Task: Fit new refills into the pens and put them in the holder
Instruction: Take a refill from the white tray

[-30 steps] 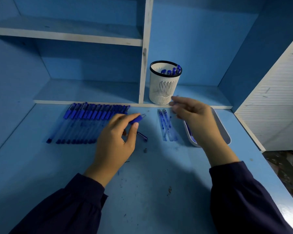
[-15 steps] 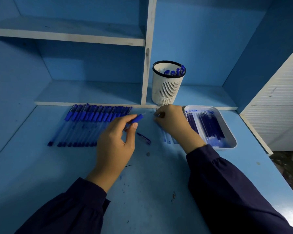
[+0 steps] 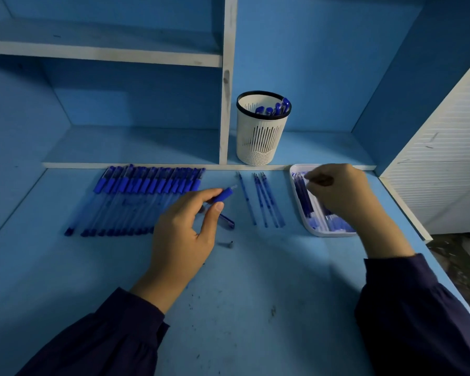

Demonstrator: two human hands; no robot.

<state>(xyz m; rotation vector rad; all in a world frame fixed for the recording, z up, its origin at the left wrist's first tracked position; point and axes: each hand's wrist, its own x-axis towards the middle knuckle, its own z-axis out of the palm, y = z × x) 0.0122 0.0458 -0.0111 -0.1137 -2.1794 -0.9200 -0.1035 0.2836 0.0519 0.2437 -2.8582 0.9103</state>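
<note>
My left hand [image 3: 185,232] grips an opened pen barrel [image 3: 223,195] by its blue grip, tip end pointing up and right above the desk. My right hand [image 3: 339,191] hovers over the white tray [image 3: 311,231] of new refills [image 3: 304,198], and its curled fingertips pinch the far end of one refill. Several loose refills [image 3: 266,199] lie on the desk between my hands. A blue cap [image 3: 227,221] and a small tip piece [image 3: 229,244] lie by my left thumb. The white slotted holder [image 3: 259,137] stands on the low shelf with several pens [image 3: 276,107] in it.
A long row of capped blue pens [image 3: 136,199] lies at the left against the shelf edge [image 3: 120,166]. A white upright divider [image 3: 227,77] rises left of the holder. A white slatted panel [image 3: 451,158] closes the right side.
My right hand left a refill on the desk beside the loose ones and moved right to the tray. My left hand has kept hold of the barrel almost unmoved.
</note>
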